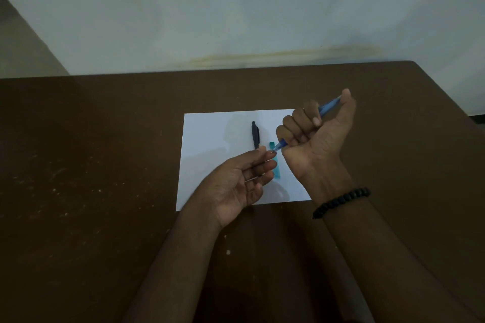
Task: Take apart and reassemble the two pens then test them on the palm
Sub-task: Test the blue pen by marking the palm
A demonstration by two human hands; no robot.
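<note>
My right hand (315,134) is closed in a fist around a blue pen (326,107), thumb on its upper end, tip pointing down-left. The pen's tip (274,150) touches the fingertips of my left hand (241,183), which is palm up with fingers loosely curled and nothing gripped. A dark pen (255,135) lies on the white sheet of paper (210,155), its lower end hidden behind my left fingers. A teal pen part (276,165) lies on the sheet between my hands, partly covered.
The paper lies on a dark brown table (91,165) that reaches a pale wall (236,8) at the back. A black bead bracelet (341,202) is on my right wrist.
</note>
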